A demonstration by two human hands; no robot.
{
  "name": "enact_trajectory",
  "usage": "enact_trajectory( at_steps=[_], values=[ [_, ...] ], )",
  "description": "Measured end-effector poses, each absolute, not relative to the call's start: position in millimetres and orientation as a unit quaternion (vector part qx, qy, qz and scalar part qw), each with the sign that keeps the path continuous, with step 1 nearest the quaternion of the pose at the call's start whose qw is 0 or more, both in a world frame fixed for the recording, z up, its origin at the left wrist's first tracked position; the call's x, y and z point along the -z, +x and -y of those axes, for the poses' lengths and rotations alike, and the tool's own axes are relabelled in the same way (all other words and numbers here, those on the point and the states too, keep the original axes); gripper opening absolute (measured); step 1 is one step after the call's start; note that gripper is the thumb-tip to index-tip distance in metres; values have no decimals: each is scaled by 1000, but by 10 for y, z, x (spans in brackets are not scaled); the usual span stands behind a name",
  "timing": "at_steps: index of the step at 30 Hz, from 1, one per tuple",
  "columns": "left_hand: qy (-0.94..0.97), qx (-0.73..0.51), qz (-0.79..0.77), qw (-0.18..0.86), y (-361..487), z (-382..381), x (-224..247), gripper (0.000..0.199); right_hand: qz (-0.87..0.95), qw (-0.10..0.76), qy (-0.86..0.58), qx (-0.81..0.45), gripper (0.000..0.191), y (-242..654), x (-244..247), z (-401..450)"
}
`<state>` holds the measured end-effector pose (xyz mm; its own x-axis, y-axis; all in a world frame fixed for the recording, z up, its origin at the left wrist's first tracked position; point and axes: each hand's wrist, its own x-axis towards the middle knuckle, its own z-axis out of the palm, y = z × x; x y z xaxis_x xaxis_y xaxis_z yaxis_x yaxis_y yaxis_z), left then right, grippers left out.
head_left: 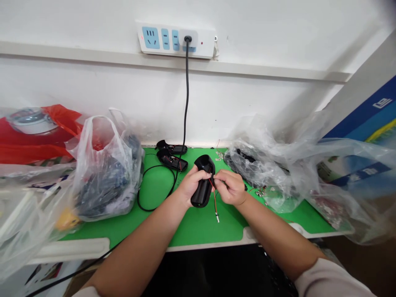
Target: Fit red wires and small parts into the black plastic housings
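Observation:
My left hand (191, 184) is closed around a black curved plastic housing (201, 194), holding it above the green mat, its hollow side toward me. At the housing's right edge, my right hand (231, 186) is closed, thumb and fingers pinched together; whatever is between them is too small to make out. A thin red wire (214, 197) comes out of the housing and hangs down between the hands, ending in a small white connector (218, 219). Behind them on the mat lie two similar black housings (172, 161) with wires in them.
A black cable (186, 99) drops from the power strip (176, 41) and loops on the green mat (198, 235). Full plastic bags stand left (105, 177) and right (262, 165). Small metal parts (261, 192) lie near the right bag.

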<state>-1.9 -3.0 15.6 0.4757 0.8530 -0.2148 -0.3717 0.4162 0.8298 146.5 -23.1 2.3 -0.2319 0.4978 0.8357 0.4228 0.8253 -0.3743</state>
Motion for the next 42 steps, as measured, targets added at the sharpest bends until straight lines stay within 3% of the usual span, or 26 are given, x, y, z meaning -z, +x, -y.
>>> enact_trajectory(
  at_steps=[8, 13, 15, 18, 20, 22, 32, 38, 40, 42],
  values=[
    [374, -398, -324, 772, -6, 29, -172, 32, 764, 565, -299, -83, 10, 1437, 12, 246],
    [408, -410, -335, 744, 12, 36, -204, 44, 625, 651, -364, -231, 11, 1642, 10, 147],
    [420, -411, -348, 730, 10, 34, -210, 49, 566, 641, -442, -270, 15, 1846, -39, 87],
    [429, -421, -359, 714, 4, 22, -209, 55, 612, 451, -599, -251, 15, 2138, -111, 24],
    [432, -420, -367, 709, 5, 16, -205, 60, 672, 298, -648, -199, 17, 2242, -129, 5],
    [430, -417, -377, 707, 13, 14, -198, 64, 699, 203, -668, -152, 20, 2265, -119, -8],
    [431, -424, -395, 692, 46, 29, -200, 62, 658, 74, -742, -103, 26, 2090, 122, -140],
    [427, -450, -388, 682, 32, 18, -199, 59, 644, 85, -756, -87, 16, 2044, 167, -137],
    [421, -460, -387, 679, 33, 12, -193, 57, 642, 160, -744, -98, 15, 2028, 130, -105],
    [419, -466, -387, 676, 34, 10, -190, 55, 624, 293, -702, -179, 16, 1991, 73, -58]
  ],
)
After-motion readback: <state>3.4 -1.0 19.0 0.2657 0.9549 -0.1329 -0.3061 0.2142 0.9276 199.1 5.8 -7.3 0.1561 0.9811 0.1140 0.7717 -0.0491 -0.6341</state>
